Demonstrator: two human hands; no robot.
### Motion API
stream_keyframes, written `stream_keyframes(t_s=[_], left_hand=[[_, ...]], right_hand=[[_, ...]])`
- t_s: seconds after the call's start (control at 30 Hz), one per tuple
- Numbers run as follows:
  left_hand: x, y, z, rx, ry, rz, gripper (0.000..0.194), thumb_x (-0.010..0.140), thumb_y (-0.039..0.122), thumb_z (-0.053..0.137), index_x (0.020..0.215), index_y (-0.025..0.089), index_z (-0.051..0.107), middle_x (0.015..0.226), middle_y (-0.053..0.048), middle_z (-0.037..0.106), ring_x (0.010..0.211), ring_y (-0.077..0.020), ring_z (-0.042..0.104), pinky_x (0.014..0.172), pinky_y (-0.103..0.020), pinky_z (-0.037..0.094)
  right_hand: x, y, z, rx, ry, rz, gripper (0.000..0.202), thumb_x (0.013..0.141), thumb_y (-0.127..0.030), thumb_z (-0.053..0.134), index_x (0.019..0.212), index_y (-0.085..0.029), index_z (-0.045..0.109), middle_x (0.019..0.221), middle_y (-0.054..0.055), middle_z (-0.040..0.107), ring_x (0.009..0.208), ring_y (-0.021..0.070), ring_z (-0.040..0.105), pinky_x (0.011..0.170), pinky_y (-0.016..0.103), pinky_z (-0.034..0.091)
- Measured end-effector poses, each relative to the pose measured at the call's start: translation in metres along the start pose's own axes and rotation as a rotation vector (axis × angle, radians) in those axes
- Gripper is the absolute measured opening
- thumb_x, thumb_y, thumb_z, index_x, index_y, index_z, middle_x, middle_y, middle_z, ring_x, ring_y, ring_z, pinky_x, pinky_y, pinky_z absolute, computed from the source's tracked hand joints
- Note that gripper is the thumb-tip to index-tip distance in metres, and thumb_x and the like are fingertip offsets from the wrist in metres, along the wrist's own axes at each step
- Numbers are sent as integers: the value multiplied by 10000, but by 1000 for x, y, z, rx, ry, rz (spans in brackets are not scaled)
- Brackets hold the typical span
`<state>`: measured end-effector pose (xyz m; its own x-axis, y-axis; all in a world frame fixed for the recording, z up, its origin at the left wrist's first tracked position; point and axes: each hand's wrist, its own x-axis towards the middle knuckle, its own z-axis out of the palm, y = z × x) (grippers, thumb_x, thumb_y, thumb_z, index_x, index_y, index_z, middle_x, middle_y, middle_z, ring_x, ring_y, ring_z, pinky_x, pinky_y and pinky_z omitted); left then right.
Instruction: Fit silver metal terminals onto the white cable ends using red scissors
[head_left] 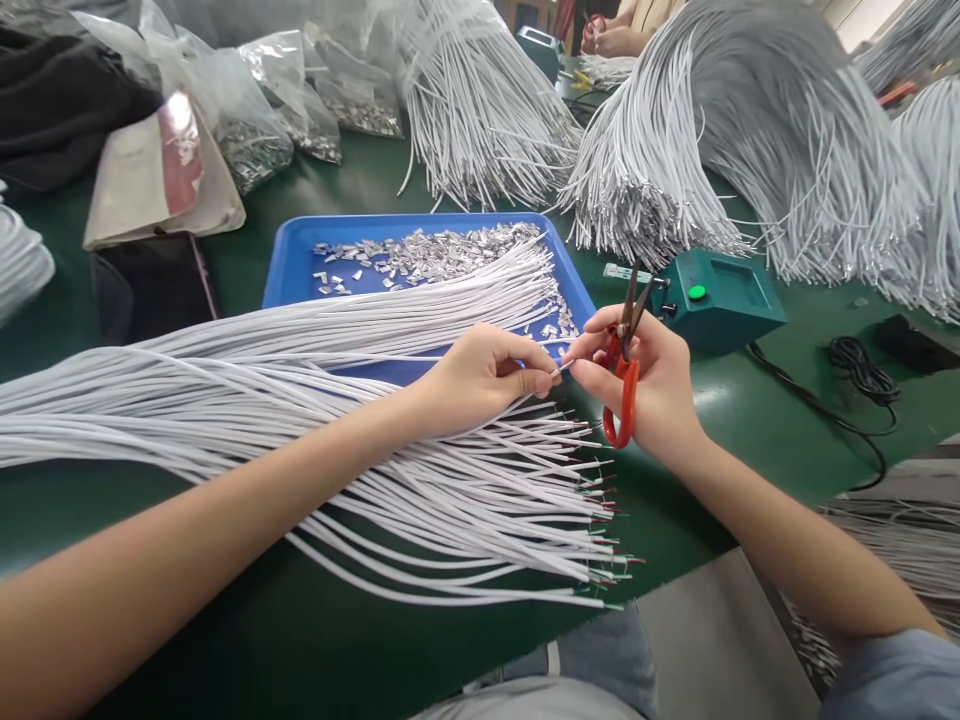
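Observation:
Between the thumb and forefinger of my left hand [484, 380] is the end of a white cable [517, 406], its tip pointing right. My right hand [664, 385] has red-handled scissors [621, 402] hooked in it, blades pointing up. Its thumb and forefinger also pinch close to the cable's tip, where a small metallic bit shows; I cannot make out its shape. Loose white cables [480, 500] with red and green wire ends fan out below my hands. Behind them, a bundle of white cables [360, 320] lies with its ends over a blue tray [279, 262] holding small metal pieces [450, 255].
A green device [724, 300] with a lit button stands right of the tray, a black cord [817, 405] trailing from it. Large cable bundles [495, 110] stand behind. Bags of metal parts [255, 150], a booklet [127, 185] and a phone [154, 290] lie left. Another person's hand [611, 40] shows far back.

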<state>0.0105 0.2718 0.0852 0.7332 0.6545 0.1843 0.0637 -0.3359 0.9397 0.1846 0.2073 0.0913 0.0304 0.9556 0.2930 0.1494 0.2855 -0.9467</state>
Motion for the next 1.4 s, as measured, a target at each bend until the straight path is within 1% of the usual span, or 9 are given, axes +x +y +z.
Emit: stream_keyframes(t_s=[0.13,0.47,0.63,0.87,1.0,1.1,1.17,1.3,1.4], left_hand=[[0,2,1,29,100,-10,114,739,171,663,655,94,667,562,15,586,466,-35,396,426,-148,310],[3,-3,3,10,258,-144,151,699,228,704,657,90,661,569,5,595,493,-53,454,466,-163,369],[-1,-1,4,61,115,-159,102,731,180,666,685,91,685,563,7,596,489,-53,438,477,-168,357],[-14,9,14,178,-336,-37,154,851,219,603,811,122,716,746,-27,683,616,-82,551,560,-165,423],[-9,15,0,584,-251,16,249,930,222,480,900,144,714,896,-59,693,766,-137,627,665,-217,458],[-4,17,-19,1048,-165,-68,247,909,168,459,914,147,705,913,-87,691,785,-200,647,637,-269,443],[-2,17,-29,1232,-190,-152,233,880,143,466,868,143,699,862,-102,698,770,-228,656,620,-283,432],[0,15,-39,1302,-260,-216,252,874,186,466,763,151,690,776,-111,709,697,-232,651,589,-284,402],[3,16,-39,1174,-175,-180,251,859,205,485,736,153,697,753,-87,704,679,-197,625,600,-271,398]], right_hand=[[2,0,0,5,14,34,220,703,-131,682,864,-211,554,697,-41,640,649,107,617,641,253,518],[11,8,-4,30,37,54,220,681,-168,684,860,-210,563,683,-42,655,646,116,624,647,267,520],[22,21,-13,-148,232,-21,200,686,-155,638,854,-207,543,725,-26,666,605,111,589,604,264,478],[33,42,-21,-253,313,69,200,663,-180,634,836,-197,536,703,-23,628,612,126,561,613,279,447],[36,46,-24,-185,370,130,239,653,-255,672,839,-194,535,676,-28,613,593,128,548,602,283,443],[39,46,-26,-124,407,150,277,620,-282,699,815,-196,524,642,-39,603,562,122,545,581,275,441],[39,46,-26,-109,431,144,276,616,-275,700,812,-195,522,627,-48,596,549,114,540,568,265,436],[39,45,-25,-89,453,112,254,626,-234,691,811,-191,522,611,-58,591,524,96,517,537,245,412],[38,43,-25,-75,487,90,233,649,-236,678,816,-197,520,605,-65,582,516,89,499,531,243,402]])
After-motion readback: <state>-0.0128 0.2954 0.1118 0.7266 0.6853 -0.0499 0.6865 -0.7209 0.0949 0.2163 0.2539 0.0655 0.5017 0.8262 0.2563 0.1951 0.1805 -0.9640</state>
